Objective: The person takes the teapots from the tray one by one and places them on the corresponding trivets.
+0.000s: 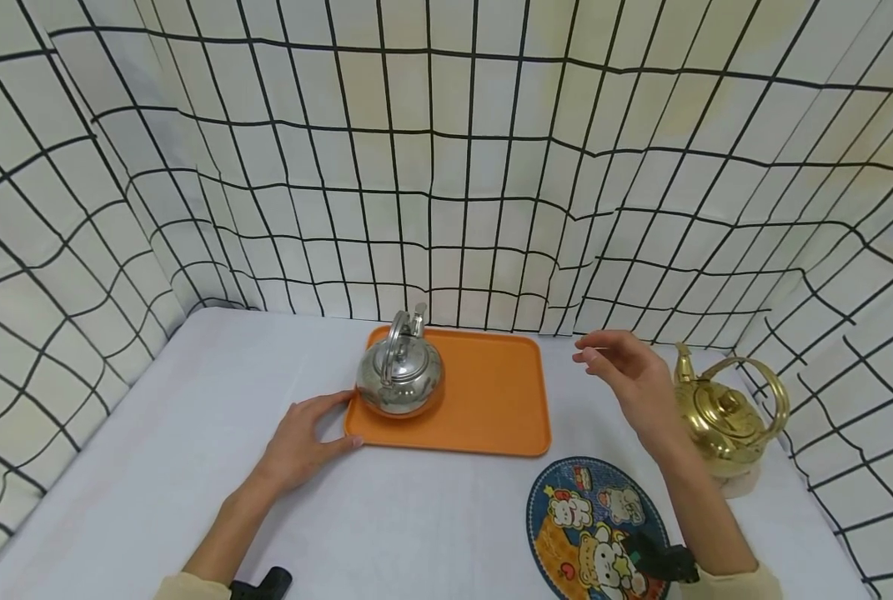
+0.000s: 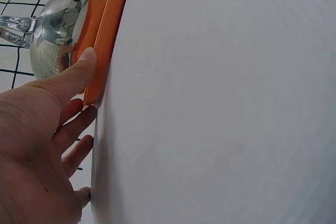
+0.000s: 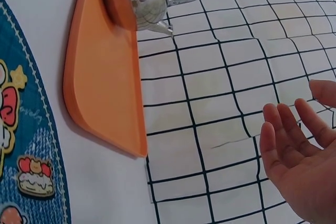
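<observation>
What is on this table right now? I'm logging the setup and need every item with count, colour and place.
tray: one, orange, middle of the table.
silver kettle: one, shiny steel, on the tray's left part, handle up.
brass kettle: one, gold, right side of the table, on a pale stand.
round mat: one, blue with cartoon pictures, near edge, right of centre.
table: one, white cover.
backdrop: white cloth with black grid, on three sides.
left hand: touches the tray's near left corner, fingers straight.
right hand: raised between tray and brass kettle, holding nothing.
</observation>
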`<state>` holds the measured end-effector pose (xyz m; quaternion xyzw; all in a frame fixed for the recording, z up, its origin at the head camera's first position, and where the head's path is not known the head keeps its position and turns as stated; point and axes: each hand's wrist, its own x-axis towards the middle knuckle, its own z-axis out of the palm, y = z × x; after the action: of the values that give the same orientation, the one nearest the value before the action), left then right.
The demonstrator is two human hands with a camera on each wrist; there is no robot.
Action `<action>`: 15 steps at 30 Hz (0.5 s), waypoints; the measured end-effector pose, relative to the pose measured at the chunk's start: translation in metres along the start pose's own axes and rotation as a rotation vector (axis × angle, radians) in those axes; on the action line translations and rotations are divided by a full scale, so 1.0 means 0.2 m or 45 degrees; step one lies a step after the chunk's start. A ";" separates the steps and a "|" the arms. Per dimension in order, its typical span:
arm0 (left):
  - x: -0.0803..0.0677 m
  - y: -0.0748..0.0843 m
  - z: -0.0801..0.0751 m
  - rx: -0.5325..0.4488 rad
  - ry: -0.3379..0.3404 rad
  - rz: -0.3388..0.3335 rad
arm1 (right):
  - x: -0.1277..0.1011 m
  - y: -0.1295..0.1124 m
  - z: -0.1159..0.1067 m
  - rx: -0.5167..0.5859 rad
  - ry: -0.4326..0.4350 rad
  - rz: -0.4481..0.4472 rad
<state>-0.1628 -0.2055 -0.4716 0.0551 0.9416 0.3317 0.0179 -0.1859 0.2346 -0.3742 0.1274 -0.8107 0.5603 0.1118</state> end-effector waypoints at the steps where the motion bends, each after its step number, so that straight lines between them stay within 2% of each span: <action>1: 0.00 0.00 0.00 -0.001 0.001 0.000 | 0.00 0.00 0.01 0.006 -0.007 -0.002; 11: 0.00 -0.01 0.00 -0.004 0.010 0.015 | 0.00 -0.02 0.08 0.056 -0.067 -0.032; 15: 0.00 -0.01 0.01 -0.007 0.015 0.014 | 0.01 -0.03 0.10 0.084 -0.096 -0.009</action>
<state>-0.1626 -0.2065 -0.4743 0.0584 0.9404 0.3348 0.0105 -0.1867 0.2137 -0.3752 0.1550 -0.7951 0.5811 0.0788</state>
